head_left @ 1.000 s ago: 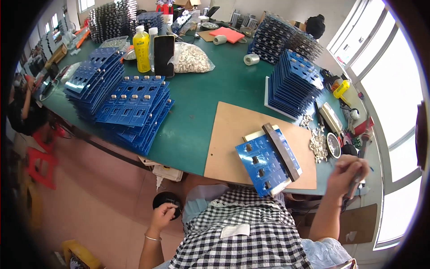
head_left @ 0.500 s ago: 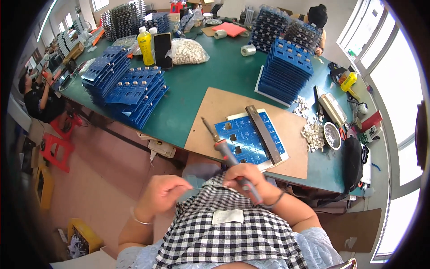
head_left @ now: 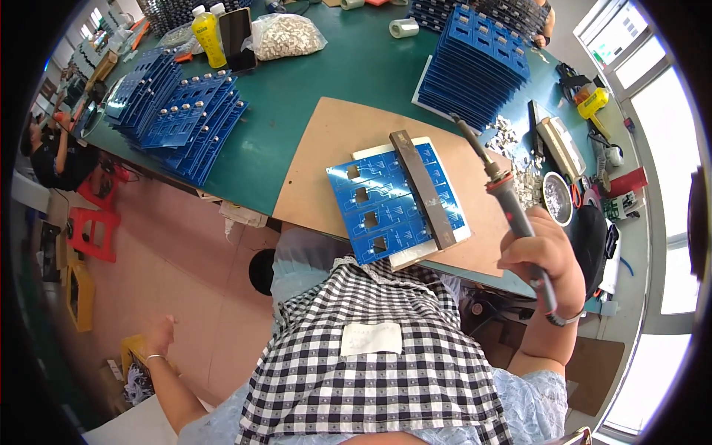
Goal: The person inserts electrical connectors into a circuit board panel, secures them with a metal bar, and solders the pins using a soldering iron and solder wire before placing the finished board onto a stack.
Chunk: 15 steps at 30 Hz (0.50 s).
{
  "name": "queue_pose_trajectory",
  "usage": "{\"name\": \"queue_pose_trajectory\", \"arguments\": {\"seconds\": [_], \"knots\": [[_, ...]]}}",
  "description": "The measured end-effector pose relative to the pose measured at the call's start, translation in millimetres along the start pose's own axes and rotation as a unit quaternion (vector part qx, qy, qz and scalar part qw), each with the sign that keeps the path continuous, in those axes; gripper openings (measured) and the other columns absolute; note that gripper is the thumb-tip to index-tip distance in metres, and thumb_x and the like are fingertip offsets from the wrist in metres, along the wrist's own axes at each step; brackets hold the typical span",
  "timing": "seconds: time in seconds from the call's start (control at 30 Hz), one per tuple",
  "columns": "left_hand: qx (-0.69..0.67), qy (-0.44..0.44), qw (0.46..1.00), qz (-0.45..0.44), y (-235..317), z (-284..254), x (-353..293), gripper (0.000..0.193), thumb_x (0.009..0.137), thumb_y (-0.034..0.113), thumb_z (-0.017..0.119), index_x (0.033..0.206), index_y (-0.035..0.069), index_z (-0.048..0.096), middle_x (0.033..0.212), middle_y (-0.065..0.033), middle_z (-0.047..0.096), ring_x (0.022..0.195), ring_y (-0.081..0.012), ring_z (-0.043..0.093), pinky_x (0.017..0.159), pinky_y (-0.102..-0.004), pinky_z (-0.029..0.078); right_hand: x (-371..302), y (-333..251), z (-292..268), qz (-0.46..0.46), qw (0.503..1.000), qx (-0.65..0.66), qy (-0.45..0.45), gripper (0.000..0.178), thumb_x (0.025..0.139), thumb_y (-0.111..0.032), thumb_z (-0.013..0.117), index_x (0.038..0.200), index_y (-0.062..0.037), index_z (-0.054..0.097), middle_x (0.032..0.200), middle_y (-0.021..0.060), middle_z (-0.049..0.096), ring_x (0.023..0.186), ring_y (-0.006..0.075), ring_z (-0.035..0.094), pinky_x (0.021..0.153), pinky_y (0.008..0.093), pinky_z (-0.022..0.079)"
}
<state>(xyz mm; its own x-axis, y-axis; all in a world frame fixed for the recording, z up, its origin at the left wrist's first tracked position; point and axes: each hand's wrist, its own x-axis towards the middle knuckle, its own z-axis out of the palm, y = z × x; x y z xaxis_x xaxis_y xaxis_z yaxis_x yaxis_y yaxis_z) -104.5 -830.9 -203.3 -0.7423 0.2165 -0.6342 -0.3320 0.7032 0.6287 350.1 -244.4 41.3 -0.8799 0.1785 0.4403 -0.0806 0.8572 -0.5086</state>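
A soldering iron (head_left: 515, 211) with a grey handle is in my right hand (head_left: 544, 252), its tip slanting up and left above the right part of the brown board. My left hand (head_left: 159, 335) reaches out low at the left, beside a yellow bin (head_left: 134, 347); its fingers are blurred and small. Between the two arms, a blue circuit board (head_left: 373, 205) with several square cutouts lies on a pale block on the brown board (head_left: 305, 172). Across the circuit board rests a dark flat bar (head_left: 422, 189). Neither hand touches it.
Stacks of blue boards stand at the left (head_left: 182, 122) and far right (head_left: 475, 67) of the green table (head_left: 278, 111). Small pale parts (head_left: 528, 187) and a metal bowl (head_left: 556, 199) sit at right. A bag of parts (head_left: 288, 37) is behind. Red stools (head_left: 93, 235) and a person are left.
My right hand has carried the soldering iron to the right, away from the circuit board. My left hand has swung from my lap out to the left. The view has tilted downward.
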Motion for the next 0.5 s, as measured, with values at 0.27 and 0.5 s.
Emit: {"name": "queue_pose_trajectory", "arguments": {"seconds": [0.27,0.5], "knots": [[0.487,0.014,0.863,0.135,72.7,56.4,49.0,0.032,0.092,0.021,0.055,0.118,0.003,0.062,0.123,-0.0167,0.061,0.122,-0.0329,0.052,0.098,-0.0394,0.043,-2.0,22.9,26.2,0.011,0.997,-0.075,-0.026,0.018,0.072,-0.016,0.061,0.089,-0.0146,0.061,0.063,-0.0013,0.049,0.06,0.0186,0.053,0.064,0.0334,0.038],[0.071,-0.421,0.767,0.478,337.0,323.2,-167.0,0.021,0.089,0.013,0.061,0.108,0.003,0.066,0.105,-0.0118,0.068,0.097,-0.0244,0.064,0.085,-0.0344,0.049,37.0,25.2,81.3,-0.04,0.997,-0.023,-0.054,0.025,0.072,-0.013,0.063,0.096,-0.0197,0.059,0.065,-0.0029,0.05,0.061,0.0169,0.055,0.063,0.0316,0.039]]}}
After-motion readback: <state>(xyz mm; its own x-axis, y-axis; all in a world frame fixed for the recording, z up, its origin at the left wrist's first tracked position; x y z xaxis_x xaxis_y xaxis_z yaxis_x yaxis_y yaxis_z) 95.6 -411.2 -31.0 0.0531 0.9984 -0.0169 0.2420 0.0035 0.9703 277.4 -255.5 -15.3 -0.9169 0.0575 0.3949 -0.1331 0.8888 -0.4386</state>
